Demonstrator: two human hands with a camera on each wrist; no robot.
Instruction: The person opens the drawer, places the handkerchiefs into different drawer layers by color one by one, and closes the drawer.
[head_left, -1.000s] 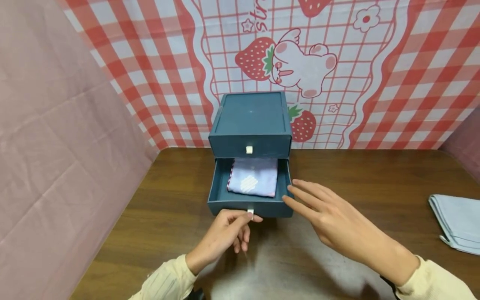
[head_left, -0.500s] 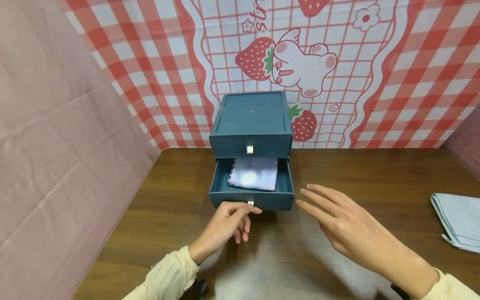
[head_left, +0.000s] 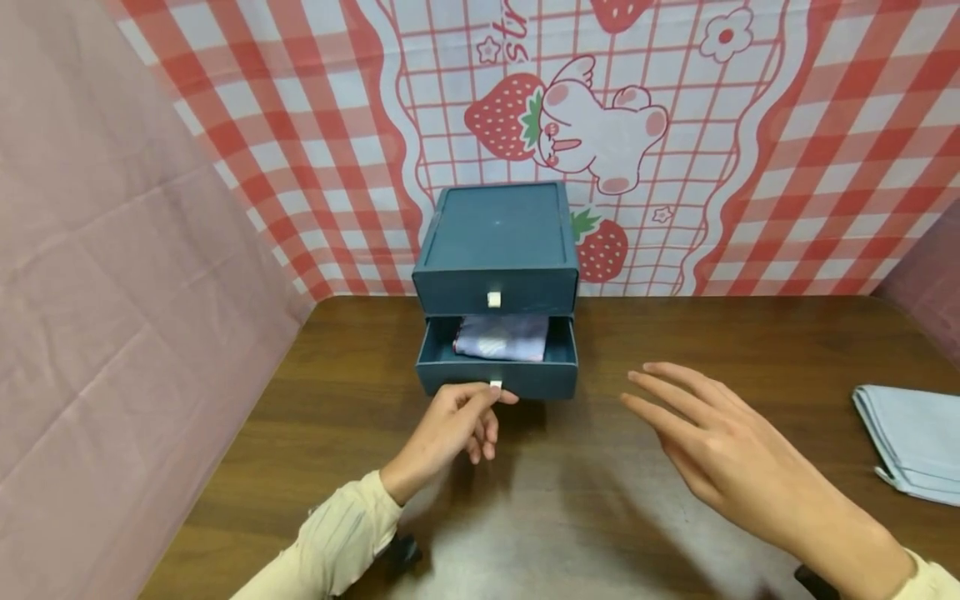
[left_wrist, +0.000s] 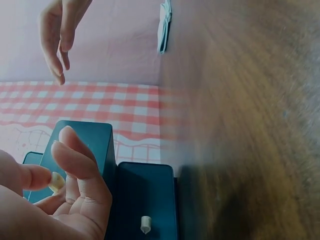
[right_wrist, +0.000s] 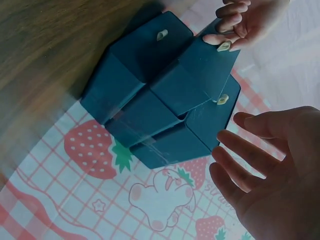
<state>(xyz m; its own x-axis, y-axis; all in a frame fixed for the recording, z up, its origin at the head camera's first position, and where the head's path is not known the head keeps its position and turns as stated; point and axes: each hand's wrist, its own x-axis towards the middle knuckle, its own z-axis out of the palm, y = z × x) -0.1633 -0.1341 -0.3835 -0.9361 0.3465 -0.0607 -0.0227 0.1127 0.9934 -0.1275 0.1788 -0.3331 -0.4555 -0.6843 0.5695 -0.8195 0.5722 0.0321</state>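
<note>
A dark teal drawer unit (head_left: 498,225) stands at the back of the table with its middle drawer (head_left: 540,380) partly pulled out. In that drawer lies a folded lavender cloth (head_left: 510,337), its far part hidden under the top drawer. My left hand (head_left: 450,421) pinches the drawer's small cream knob (left_wrist: 57,184) between thumb and fingers, the other fingers loosely bent below. To the right of the unit, my right hand (head_left: 735,446) hovers with its fingers spread, touching nothing. The right wrist view shows the bottom drawer (right_wrist: 150,47) pushed in, below the middle one.
A folded pale blue cloth (head_left: 915,442) lies at the right side of the wooden table (head_left: 315,450). Behind the unit hangs a red-and-white checked strawberry curtain (head_left: 315,167). Plain pink fabric (head_left: 127,317) hangs along the left side.
The middle drawer has slid inward, away from me, with my left hand on its knob; less of the lavender cloth shows. My right hand has drawn away from the drawer to the right.
</note>
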